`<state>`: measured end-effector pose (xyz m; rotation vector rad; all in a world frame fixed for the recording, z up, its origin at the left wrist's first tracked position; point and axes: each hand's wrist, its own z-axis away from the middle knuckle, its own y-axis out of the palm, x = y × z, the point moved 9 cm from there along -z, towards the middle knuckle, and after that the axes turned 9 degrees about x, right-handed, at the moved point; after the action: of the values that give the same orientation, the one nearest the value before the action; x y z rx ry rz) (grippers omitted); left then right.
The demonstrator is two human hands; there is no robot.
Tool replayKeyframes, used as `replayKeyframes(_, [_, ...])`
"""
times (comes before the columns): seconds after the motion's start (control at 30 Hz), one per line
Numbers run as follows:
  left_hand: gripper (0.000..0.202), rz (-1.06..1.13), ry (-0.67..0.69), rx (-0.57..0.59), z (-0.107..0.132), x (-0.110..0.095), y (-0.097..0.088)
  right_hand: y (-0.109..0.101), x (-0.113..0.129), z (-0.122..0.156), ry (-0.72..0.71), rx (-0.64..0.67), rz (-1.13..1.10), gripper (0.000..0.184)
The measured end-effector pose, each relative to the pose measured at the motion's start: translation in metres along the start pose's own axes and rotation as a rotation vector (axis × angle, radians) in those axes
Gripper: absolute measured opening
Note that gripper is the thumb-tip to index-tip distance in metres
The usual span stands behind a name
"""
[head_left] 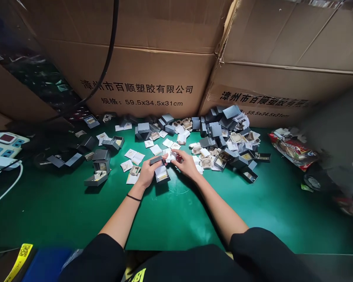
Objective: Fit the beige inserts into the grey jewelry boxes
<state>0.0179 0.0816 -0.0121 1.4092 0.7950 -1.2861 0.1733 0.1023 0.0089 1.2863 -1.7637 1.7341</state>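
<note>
My left hand (148, 172) is wrapped round a small open grey box (161, 174) with a pale lining, held just above the green mat (176, 211). My right hand (186, 164) is closed in a pinch on a small white piece (170, 156) right over the box, and something small and dark red shows at its fingers. A thin dark band circles my left wrist. Loose white cards (134, 157) lie just beyond my left hand.
A heap of small grey boxes and white inserts (223, 137) lies at the back right of the mat. Open grey boxes (101, 166) are scattered left. Large cardboard cartons (141, 74) wall off the back. A power strip (2, 147) sits far left, a red packet (292, 150) far right.
</note>
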Motion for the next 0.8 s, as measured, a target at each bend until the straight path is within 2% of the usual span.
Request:
replayKeyframes(0.1, [0.038,0.012,-0.011,-0.009,0.0,0.003,-0.002,0.004,0.0,0.0,-0.025,0.001,-0.018,0.044])
replayKeyframes(0.43, [0.038,-0.157,-0.001,0.003,0.001,0.001,-0.006,0.014,0.003,-0.001,-0.181,0.027,0.1,0.051])
replayKeyframes(0.67, [0.028,-0.2,-0.005,0.094,0.001,-0.002,0.005,0.016,0.002,0.0,-0.167,0.011,0.111,0.04])
replayKeyframes(0.8, [0.028,-0.272,0.053,0.046,0.0,-0.008,0.004,0.008,-0.004,0.001,-0.062,-0.072,0.019,0.036])
